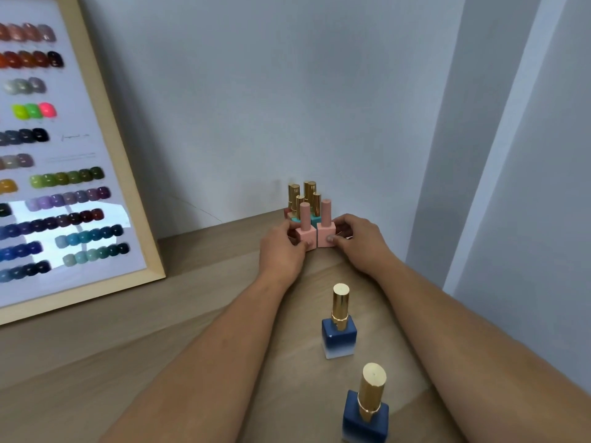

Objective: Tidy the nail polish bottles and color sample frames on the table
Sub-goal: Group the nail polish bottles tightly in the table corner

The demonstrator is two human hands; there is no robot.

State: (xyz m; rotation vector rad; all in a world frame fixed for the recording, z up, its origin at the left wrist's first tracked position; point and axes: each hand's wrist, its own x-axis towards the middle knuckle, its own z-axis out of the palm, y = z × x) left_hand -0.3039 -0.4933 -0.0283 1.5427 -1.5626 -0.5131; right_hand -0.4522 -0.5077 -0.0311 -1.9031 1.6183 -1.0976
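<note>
A big color sample frame (96, 148) leans far left of the hands. The left hand (281, 247) holds one pink bottle (305, 233); the right hand (358, 241) holds another (325, 230). Two blue bottles (339, 327) stand between the arms, on the table (160, 330).

Bottle cluster (306, 208) at the wall, sample frame (105, 148) left – two bottles (339, 324) nearer (in line).

2 pink bottles (316, 236), gold-capped blue-to-white bottles (339, 338), pale wood frame (128, 174), multicoloured swatches (67, 177)
</note>
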